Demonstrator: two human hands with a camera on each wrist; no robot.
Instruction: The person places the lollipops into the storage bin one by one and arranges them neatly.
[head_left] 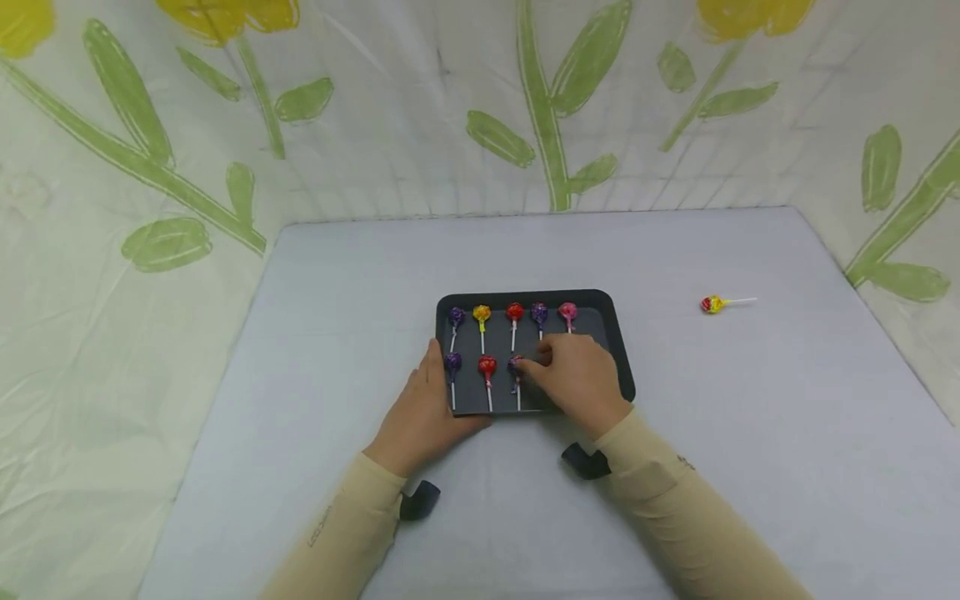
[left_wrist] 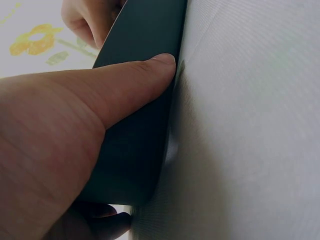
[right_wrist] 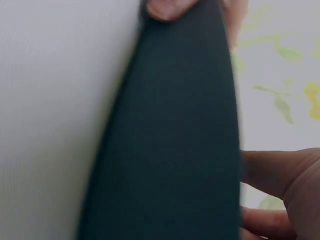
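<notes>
A dark baking tray (head_left: 624,367) holds lollipops in two rows, heads toward the back and sticks toward the front. In the back row are a purple lollipop (head_left: 457,317), a yellow one (head_left: 482,313), a red one (head_left: 514,312), another purple one and a pink one (head_left: 567,312). My left hand (head_left: 422,421) grips the tray's front left corner, the thumb (left_wrist: 135,82) flat along the front wall. Inside the front row, my right hand (head_left: 579,375) pinches a dark red-and-purple lollipop (head_left: 515,384) by its head, right of a red one (head_left: 487,367). The right fingertips partly cover it.
A red-and-yellow lollipop (head_left: 714,305) lies alone on the white table (head_left: 337,333), right of the tray, its stick pointing right. Behind the table hangs a pale sheet (head_left: 375,125) with painted yellow flowers. Small black devices (head_left: 420,501) are at both wrists.
</notes>
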